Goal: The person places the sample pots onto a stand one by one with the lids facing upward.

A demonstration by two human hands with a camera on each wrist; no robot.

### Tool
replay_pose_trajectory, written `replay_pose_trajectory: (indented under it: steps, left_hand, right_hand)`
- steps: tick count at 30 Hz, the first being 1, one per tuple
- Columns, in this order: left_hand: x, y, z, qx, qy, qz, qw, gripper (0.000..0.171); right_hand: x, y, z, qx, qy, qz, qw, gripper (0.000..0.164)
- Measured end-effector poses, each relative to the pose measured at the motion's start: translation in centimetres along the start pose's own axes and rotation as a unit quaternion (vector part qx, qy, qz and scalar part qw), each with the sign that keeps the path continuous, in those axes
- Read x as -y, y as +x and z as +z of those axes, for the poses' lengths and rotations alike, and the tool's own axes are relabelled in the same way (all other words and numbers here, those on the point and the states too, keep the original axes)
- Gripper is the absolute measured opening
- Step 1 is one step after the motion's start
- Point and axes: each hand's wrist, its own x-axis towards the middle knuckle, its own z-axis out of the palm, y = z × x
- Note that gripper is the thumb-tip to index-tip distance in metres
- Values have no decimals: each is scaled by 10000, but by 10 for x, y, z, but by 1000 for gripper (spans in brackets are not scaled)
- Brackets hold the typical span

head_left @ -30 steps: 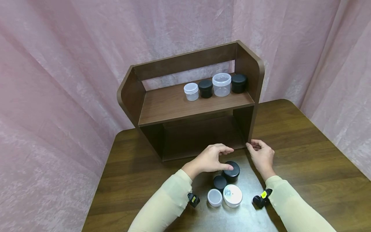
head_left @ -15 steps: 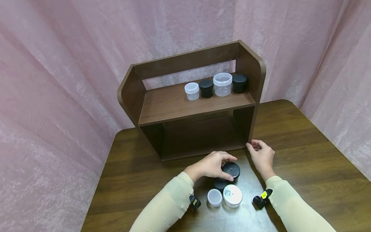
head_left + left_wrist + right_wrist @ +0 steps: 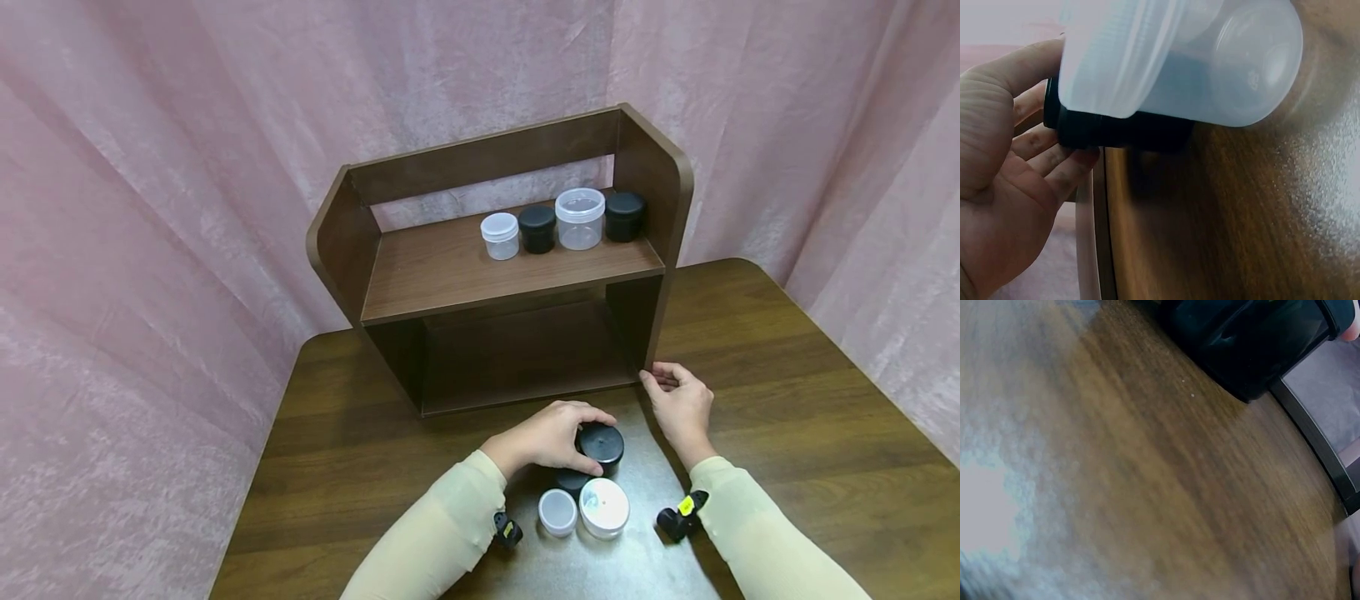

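Observation:
My left hand [image 3: 547, 439] grips the larger black lidded jar [image 3: 603, 445] on the table, thumb on its near side and fingers round the far side. Partly covered by that hand is a smaller black jar [image 3: 572, 480]. Close in front stand a small translucent jar [image 3: 558, 512] and a larger jar with a shiny pale lid [image 3: 604, 508]. In the left wrist view the fingers curve behind a black jar [image 3: 1125, 130], with a translucent jar [image 3: 1254, 69] nearer the camera. My right hand [image 3: 682, 414] rests on the table, loosely curled, fingertips right at the shelf's lower right corner.
A brown two-tier shelf [image 3: 427, 279] stands at the back of the wooden table [image 3: 757, 383]. On its upper board are a small clear jar [image 3: 501, 237], a black jar [image 3: 537, 230], a larger clear jar [image 3: 580, 220] and another black jar [image 3: 624, 217]. Pink curtains [image 3: 187, 167] hang behind.
My left hand has come down and toward me, from over the larger black jar to a grip round it. The right hand stays at the shelf's corner.

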Motion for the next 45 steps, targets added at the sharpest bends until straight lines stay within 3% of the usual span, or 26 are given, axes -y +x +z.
replay_pose_trajectory:
  steps: [16,24,31,45]
  left_hand:
    - [-2,0,0,-209,59,43,9998,69]
    - [-9,-2,-11,-618,-84,57,9980,70]
    - [-17,-6,-25,-761,-287,76,9967,70]
    - [-40,-9,-58,-1460,-116,883,9853,67]
  right_hand:
    - [-1,0,0,42,-13,-63,10000,20]
    - [-1,0,-1,31,-49,-66,10000,20]
    - [-1,-1,-1,65,-70,8,10000,20]
    - [0,-2,0,22,-85,-11,10000,20]
